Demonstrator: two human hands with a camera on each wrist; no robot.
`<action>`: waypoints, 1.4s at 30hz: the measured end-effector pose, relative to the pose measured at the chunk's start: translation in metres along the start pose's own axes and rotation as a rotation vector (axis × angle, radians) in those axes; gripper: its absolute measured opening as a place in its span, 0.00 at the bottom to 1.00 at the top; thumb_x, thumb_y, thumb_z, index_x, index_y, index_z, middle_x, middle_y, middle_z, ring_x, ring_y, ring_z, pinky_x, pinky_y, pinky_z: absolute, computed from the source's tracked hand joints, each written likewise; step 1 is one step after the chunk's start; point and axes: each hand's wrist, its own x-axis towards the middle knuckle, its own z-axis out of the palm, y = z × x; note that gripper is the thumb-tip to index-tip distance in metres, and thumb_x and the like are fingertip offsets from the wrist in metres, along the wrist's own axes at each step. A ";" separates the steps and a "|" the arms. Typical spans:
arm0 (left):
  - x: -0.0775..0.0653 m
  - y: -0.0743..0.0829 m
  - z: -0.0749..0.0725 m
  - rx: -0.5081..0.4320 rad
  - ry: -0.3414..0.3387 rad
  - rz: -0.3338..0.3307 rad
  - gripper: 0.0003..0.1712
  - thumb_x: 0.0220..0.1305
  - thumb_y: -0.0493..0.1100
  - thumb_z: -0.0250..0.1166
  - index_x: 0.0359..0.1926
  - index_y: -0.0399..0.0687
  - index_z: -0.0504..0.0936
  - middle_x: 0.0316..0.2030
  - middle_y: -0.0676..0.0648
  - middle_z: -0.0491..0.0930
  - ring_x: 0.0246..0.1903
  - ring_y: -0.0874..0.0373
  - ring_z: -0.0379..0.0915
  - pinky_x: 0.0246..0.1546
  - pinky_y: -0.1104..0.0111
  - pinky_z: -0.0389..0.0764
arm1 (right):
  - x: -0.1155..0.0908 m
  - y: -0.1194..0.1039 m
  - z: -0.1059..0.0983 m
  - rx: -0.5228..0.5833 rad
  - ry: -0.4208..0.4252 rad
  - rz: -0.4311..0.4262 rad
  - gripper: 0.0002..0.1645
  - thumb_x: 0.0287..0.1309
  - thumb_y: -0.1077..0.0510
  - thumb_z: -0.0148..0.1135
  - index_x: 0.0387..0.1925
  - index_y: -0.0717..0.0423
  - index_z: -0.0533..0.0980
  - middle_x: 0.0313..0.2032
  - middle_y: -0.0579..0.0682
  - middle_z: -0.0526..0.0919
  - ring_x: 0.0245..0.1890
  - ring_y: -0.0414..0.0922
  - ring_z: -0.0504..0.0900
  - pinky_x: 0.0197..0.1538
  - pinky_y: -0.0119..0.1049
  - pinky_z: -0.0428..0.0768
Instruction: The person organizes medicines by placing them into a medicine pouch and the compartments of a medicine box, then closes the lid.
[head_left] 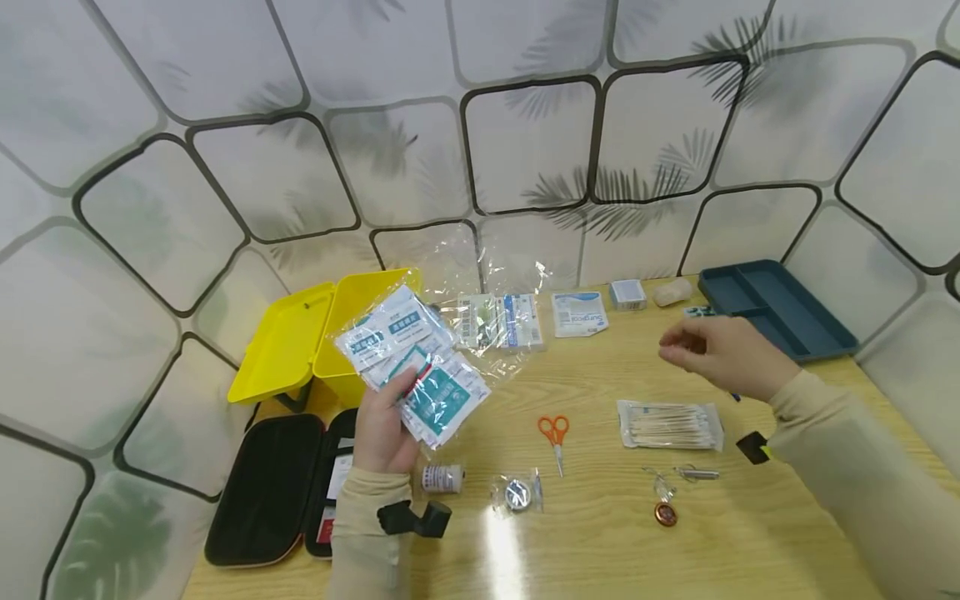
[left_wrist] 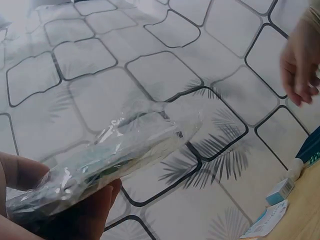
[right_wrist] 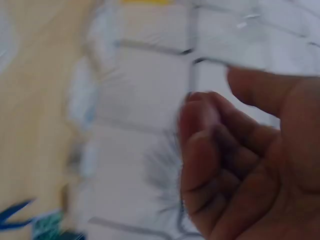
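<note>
In the head view my left hand (head_left: 381,432) grips a clear plastic bag with several flat white and teal sachets (head_left: 441,398), thumb across the front one. The left wrist view shows the crinkled bag (left_wrist: 107,162) edge-on between thumb and fingers. My right hand (head_left: 731,354) is raised above the right side of the table, near the blue tray. Its fingers (right_wrist: 200,165) hang loosely curled, with nothing between them and the thumb in the right wrist view. A packet of cotton swabs (head_left: 670,426) lies on the table below that hand.
Left stand an opened yellow box (head_left: 281,346) and an unzipped black case (head_left: 262,492). Orange-handled scissors (head_left: 557,433), a bandage roll (head_left: 442,478) and a bagged tape roll (head_left: 517,494) lie mid-table. Behind are a Surgical packet (head_left: 579,314), a small box (head_left: 627,294) and a divided blue tray (head_left: 813,321).
</note>
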 end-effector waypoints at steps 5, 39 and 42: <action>0.002 -0.001 -0.002 -0.001 -0.022 -0.002 0.28 0.74 0.37 0.48 0.71 0.55 0.56 0.68 0.43 0.61 0.64 0.48 0.64 0.58 0.56 0.72 | -0.013 0.056 0.037 -0.193 -0.241 0.003 0.29 0.55 0.44 0.68 0.50 0.62 0.78 0.43 0.54 0.83 0.42 0.53 0.81 0.43 0.49 0.80; -0.002 -0.020 0.010 0.245 -0.079 -0.177 0.28 0.70 0.43 0.57 0.69 0.57 0.61 0.63 0.42 0.69 0.58 0.43 0.71 0.52 0.51 0.77 | -0.045 0.010 -0.025 0.639 0.188 0.069 0.16 0.70 0.61 0.50 0.58 0.57 0.67 0.45 0.43 0.81 0.38 0.39 0.82 0.35 0.31 0.84; -0.003 -0.021 0.011 0.254 -0.112 -0.193 0.28 0.70 0.43 0.57 0.68 0.55 0.62 0.63 0.40 0.69 0.56 0.44 0.73 0.52 0.51 0.77 | -0.046 -0.001 -0.028 0.655 0.117 0.013 0.19 0.71 0.62 0.48 0.61 0.58 0.66 0.49 0.47 0.79 0.40 0.41 0.82 0.37 0.34 0.84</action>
